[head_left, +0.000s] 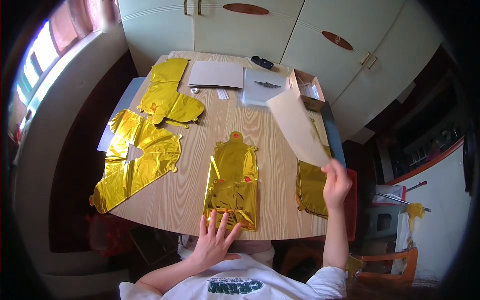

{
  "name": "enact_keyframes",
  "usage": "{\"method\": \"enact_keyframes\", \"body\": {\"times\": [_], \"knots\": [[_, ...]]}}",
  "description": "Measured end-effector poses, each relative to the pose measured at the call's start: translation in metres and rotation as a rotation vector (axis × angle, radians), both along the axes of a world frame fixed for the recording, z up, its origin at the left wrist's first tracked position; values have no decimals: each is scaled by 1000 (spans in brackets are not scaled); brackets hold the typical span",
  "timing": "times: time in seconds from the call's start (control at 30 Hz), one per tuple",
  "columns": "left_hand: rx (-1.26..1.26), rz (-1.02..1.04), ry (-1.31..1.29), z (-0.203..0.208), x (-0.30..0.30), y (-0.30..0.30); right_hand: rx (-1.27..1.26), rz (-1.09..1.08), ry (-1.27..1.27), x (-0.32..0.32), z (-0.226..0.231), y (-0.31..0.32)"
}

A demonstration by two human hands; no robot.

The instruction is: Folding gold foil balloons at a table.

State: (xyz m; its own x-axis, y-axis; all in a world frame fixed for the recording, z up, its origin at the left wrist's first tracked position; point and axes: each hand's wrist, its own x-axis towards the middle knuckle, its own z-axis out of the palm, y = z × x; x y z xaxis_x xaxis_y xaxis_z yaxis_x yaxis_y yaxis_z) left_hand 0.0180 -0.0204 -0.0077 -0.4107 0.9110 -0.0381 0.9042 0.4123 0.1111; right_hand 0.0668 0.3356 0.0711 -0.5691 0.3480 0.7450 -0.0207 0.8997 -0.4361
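My left hand (214, 245) lies with fingers spread on the near end of a folded gold foil balloon (233, 167) at the table's front. Small red dots show on that foil. At the right, my right hand (336, 185) pinches the lower corner of a beige sheet of card or paper (296, 125), which is lifted and tilted. Below and partly behind the sheet lies more folded gold foil (311, 187) along the table's right side.
On the left lie two more gold foil balloons, a large angular one (145, 160) and a boot-shaped one (167, 95). Along the back are a stack of card sheets (216, 74), clear plastic bags (260, 95), a black object (262, 62) and an open box (314, 102). A chair (387, 267) stands right.
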Motion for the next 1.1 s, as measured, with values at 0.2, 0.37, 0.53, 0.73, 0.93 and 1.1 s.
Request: {"method": "enact_keyframes", "body": {"times": [0.2,0.37,0.53,0.73,0.93,1.1], "knots": [[18,-28,-62,-3,0,-1,427,258,-29,61,-12,-90],[101,-53,-301,-34,4,-6,390,586,-133,97,-44,-126],[176,-17,-439,-44,7,-11,334,623,-292,102,-74,-129],[122,0,-320,-26,3,-8,272,601,-286,85,-97,-118],[122,-10,-85,-9,0,-2,61,408,-184,88,-101,-109],[155,27,-58,0,0,0,-318,133,97,81,-80,-89]]}}
